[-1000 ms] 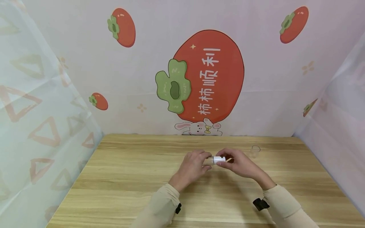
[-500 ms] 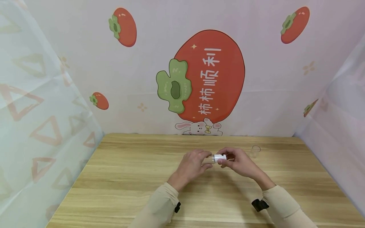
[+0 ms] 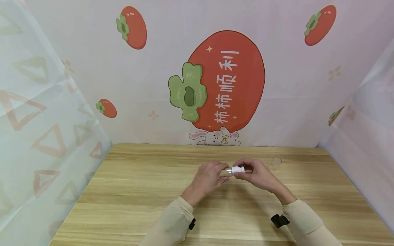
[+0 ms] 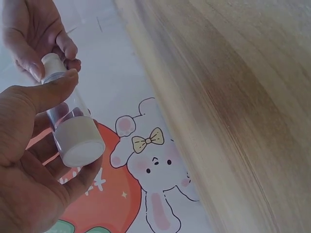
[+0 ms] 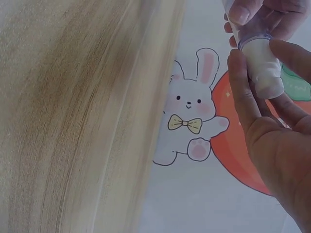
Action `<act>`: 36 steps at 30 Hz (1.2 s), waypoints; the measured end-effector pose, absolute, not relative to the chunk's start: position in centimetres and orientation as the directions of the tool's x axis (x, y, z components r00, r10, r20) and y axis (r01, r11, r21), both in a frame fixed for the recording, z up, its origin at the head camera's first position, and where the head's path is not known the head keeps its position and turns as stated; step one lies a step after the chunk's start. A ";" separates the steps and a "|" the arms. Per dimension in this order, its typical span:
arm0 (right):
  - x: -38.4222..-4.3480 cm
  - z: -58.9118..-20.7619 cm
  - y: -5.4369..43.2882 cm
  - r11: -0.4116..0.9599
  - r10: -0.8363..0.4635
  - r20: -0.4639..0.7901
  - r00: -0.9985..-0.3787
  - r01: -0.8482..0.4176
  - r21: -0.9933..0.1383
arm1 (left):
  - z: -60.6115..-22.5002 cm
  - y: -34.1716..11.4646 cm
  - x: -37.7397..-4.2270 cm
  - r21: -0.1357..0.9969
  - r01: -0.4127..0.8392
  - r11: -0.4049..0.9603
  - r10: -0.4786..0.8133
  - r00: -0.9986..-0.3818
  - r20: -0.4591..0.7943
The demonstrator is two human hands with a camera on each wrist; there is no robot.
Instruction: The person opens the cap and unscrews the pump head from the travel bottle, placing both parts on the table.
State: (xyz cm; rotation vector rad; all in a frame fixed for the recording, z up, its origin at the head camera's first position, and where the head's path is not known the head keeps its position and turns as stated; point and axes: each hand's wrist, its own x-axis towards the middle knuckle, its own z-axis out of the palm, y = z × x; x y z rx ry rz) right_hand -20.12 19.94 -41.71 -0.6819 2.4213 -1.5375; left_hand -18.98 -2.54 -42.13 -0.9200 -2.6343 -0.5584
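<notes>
A small clear pump bottle (image 3: 228, 172) lies sideways between the two hands, above the table. My left hand (image 3: 207, 176) grips its see-through body, thumb on one side and fingers curled round the other. In the left wrist view, the white base (image 4: 80, 145) of the bottle shows between those fingers. My right hand (image 3: 260, 176) pinches the white pump head (image 3: 237, 170) between thumb and fingers. The pump head (image 5: 260, 63) is largely visible in the right wrist view, fingers on either side of it.
A clear cap (image 3: 274, 165) with a thin round rim stands on the wooden table (image 3: 138, 191), beyond the right hand. Behind the table's back edge hangs a printed cloth (image 3: 154, 68) with persimmons and a rabbit. Cloth walls also flank both sides.
Both hands keep their hold on the bottle. The right fingers have shifted a little round the pump head, and a dark mark on it has changed position slightly.
</notes>
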 end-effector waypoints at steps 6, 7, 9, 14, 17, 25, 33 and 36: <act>-20.0 -41.6 19.9 0.347 -0.459 0.117 -0.880 -0.299 -0.889 | -42.0 -2.5 -18.9 0.279 0.636 0.719 0.527 -0.761 0.378; -20.0 -41.6 19.9 0.345 -0.458 0.123 -0.880 -0.304 -0.888 | -42.0 -2.5 -19.0 0.286 0.635 0.718 0.527 -0.764 0.373; -20.0 -41.6 19.9 0.338 -0.460 0.132 -0.878 -0.311 -0.888 | -41.9 -2.5 -19.0 0.304 0.629 0.716 0.526 -0.772 0.358; -20.0 -41.6 19.9 0.331 -0.474 0.147 -0.868 -0.330 -0.884 | -41.8 -2.5 -19.0 0.345 0.611 0.712 0.523 -0.790 0.320; -20.0 -41.6 19.9 0.337 -0.478 0.151 -0.866 -0.339 -0.879 | -41.8 -2.5 -19.1 0.369 0.606 0.704 0.523 -0.795 0.307; -19.8 -41.4 19.9 0.340 -0.489 0.175 -0.854 -0.371 -0.864 | -41.8 -2.8 -19.4 0.476 0.584 0.658 0.529 -0.808 0.260; -19.6 -41.4 20.0 0.408 -0.496 0.235 -0.836 -0.464 -0.787 | -41.7 -2.9 -19.4 0.503 0.585 0.637 0.538 -0.804 0.254; -19.5 -41.5 20.0 0.430 -0.505 0.273 -0.818 -0.513 -0.743 | -41.7 -3.1 -19.5 0.524 0.572 0.631 0.542 -0.808 0.231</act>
